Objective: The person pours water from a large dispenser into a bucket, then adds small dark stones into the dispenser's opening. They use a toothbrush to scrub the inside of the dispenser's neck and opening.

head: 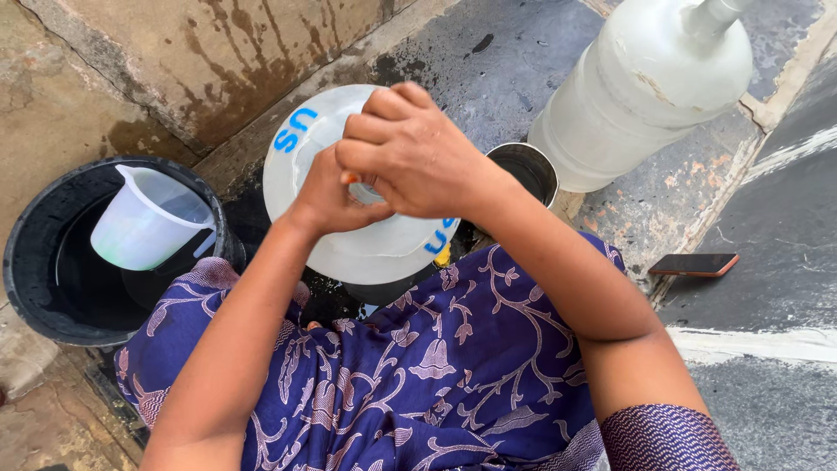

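Both hands meet on top of a large translucent water jug (366,240) that stands upright just beyond the person's knees, near the middle of the scene. The right hand (414,153) lies uppermost, fingers curled down over the jug's mouth, where a small whitish cap shows under the fingers. The left hand (330,196) comes in from the left and presses against the same spot beneath it, thumb and fingers closed round the neck area; whether it grips the cap itself or only the neck cannot be told, since the right hand covers it. The two hands touch each other.

The jug's rounded shoulder carries blue lettering on its far left and near right sides. Just right of it, touching or nearly so, stands a dark metal pot (527,170) with an open top. Farther right and farther away a second, larger translucent jug (649,83) rests on the grey concrete floor (785,253). On the right, well apart from the jugs, a phone (693,263) lies flat on the floor. At the left a black bucket (35,262) holds a white plastic measuring jug (144,222) tilted inside it. A purple patterned dress (436,375) covers the person's lap in the near part of the scene.
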